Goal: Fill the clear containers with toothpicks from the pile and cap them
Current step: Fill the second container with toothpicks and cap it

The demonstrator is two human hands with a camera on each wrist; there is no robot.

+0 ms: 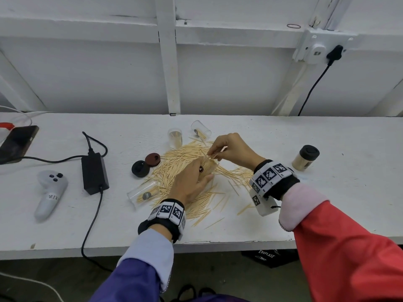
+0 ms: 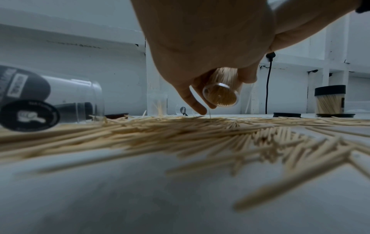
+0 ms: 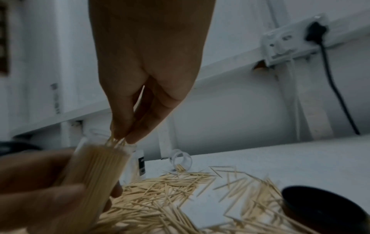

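Observation:
A loose pile of toothpicks (image 1: 181, 168) covers the middle of the white table (image 1: 327, 203). Above it my left hand (image 1: 194, 179) grips a tilted clear container (image 1: 207, 165) packed with toothpicks; its round base (image 2: 220, 95) faces the left wrist camera. My right hand (image 1: 214, 152) pinches a few toothpicks (image 3: 115, 140) at the container's open mouth (image 3: 104, 150). One clear container (image 1: 175, 138) stands upright behind the pile, and two more lie on their sides (image 1: 200, 129) (image 1: 141, 192). A black cap (image 1: 140, 168) and a brown cap (image 1: 152, 159) lie left of the pile.
A filled container with a black cap (image 1: 305, 158) stands at the right. Left of the pile are a black power adapter (image 1: 94, 173) with its cable, a white controller (image 1: 50, 192) and a phone (image 1: 17, 141). The table's front edge (image 1: 218, 245) is near my wrists.

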